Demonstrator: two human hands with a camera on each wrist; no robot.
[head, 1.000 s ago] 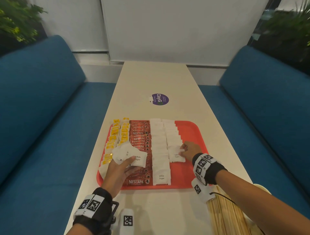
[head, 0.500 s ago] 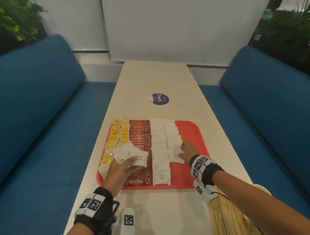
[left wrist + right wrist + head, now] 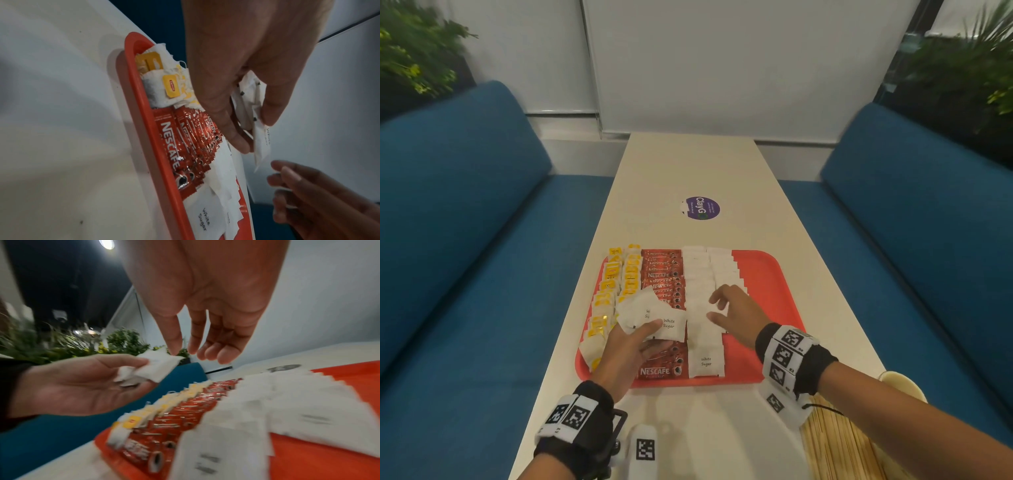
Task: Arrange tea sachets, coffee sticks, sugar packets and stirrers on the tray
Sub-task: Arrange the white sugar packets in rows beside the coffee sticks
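Note:
A red tray (image 3: 768, 274) near the table's front holds yellow-tagged tea sachets (image 3: 613, 287) at its left, red Nescafe coffee sticks (image 3: 661, 274) beside them, then two columns of white sugar packets (image 3: 724, 270). My left hand (image 3: 650, 334) holds a fan of sugar packets (image 3: 650, 313) above the coffee sticks, thumb on top (image 3: 269, 113). My right hand (image 3: 714, 308) hovers open over the sugar columns, fingers spread, its fingertips (image 3: 174, 350) close to the held packets (image 3: 153, 368). Wooden stirrers (image 3: 835, 445) lie off the tray at the near right.
A cream round object (image 3: 904, 385) sits by the stirrers. A purple sticker (image 3: 702, 208) marks the table beyond the tray. Blue sofas (image 3: 465, 274) flank the narrow table on both sides. The tray's right strip is bare red.
My right hand has lifted off the packet in the right sugar column and swung left toward the packets in my left hand. The left hand has barely moved.

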